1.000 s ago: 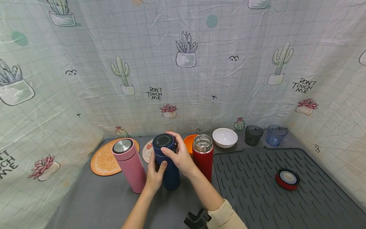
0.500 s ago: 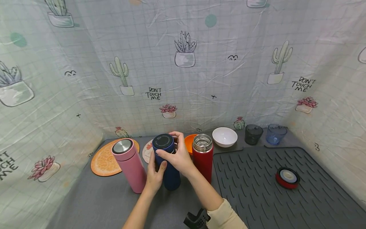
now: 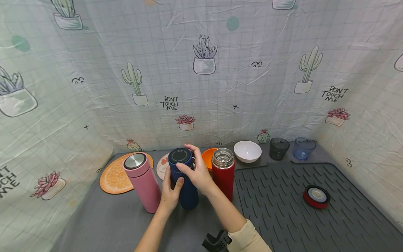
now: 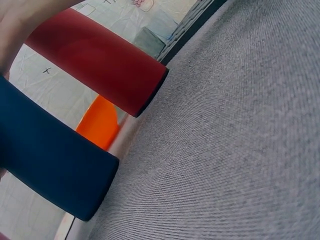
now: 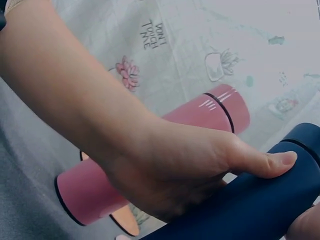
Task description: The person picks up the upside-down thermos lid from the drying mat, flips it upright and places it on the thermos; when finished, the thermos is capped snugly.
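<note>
Right hand (image 3: 199, 173): and its thumb has slid a little to the right across the front of the navy lid (image 3: 180, 155) since half a second ago, while the three tall bottles stay put!
Grip up top: thumb in front, fingers wrapped behind, clamped round that lid.
Left hand (image 3: 171, 194): clamped too, thumb and fingers round the body of the navy bottle (image 3: 189, 196), just under the other hand.
Navy bottle: upright on the grey cloth (image 3: 104, 227), lid on, right between its two neighbours.
Pink bottle (image 3: 146, 190): just beside the left hand, silver-topped and capped.
Red bottle (image 3: 224, 180): other flank, bare steel mouth showing, near the right forearm.
Red lid (image 3: 317, 196): well apart from it, over on the ridged mat (image 3: 283, 217), pale underside up.
Back row: orange-slice mat (image 3: 114, 176) behind the pink bottle, orange bowl (image 3: 209, 156) half hidden by the red one, then white bowl (image 3: 247, 152), dark cup (image 3: 279, 149), blue cup (image 3: 303, 149).
Backdrop (image 3: 220, 87): wrinkled cloth, cactus prints everywhere!
</note>
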Tool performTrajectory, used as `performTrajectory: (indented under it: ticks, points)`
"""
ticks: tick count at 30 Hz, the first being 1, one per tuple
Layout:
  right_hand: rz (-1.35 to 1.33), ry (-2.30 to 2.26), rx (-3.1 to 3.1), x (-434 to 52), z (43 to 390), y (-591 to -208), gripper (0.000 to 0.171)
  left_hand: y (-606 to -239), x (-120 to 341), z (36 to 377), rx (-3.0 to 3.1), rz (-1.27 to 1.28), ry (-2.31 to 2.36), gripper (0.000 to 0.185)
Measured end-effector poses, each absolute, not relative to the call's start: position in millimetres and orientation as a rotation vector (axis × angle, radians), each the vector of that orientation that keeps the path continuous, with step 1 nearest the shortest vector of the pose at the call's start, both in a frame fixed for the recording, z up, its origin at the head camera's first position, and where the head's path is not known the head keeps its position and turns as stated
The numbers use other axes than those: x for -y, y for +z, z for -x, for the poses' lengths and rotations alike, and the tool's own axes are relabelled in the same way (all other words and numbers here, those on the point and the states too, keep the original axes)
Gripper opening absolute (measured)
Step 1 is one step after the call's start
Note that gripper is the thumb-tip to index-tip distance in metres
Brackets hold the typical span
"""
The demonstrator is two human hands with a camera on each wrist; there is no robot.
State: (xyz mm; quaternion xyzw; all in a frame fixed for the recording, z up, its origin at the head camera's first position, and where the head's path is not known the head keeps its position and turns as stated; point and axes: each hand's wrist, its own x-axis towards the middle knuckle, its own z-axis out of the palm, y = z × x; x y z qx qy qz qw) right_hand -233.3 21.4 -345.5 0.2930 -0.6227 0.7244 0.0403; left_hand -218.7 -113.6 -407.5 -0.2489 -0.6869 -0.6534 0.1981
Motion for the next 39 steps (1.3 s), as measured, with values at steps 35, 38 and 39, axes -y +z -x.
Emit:
performTrajectory:
  ticks: [35,38,39]
  points:
    - [-0.921,2.216,1.849,-19.9,233.3,-347.7,0.055,-386.7,107.5,202.3,1.92,0.715,-1.785,0.05]
    - [-0.867,2.189,1.852,-18.7,232.0,-347.6,0.057,-386.9,107.5,202.8,1.913,0.726,-1.785,0.05]
    - [-0.861,2.17,1.869,-18.5,231.6,-347.8,0.058,-387.5,107.8,203.4,1.909,0.733,-1.784,0.05]
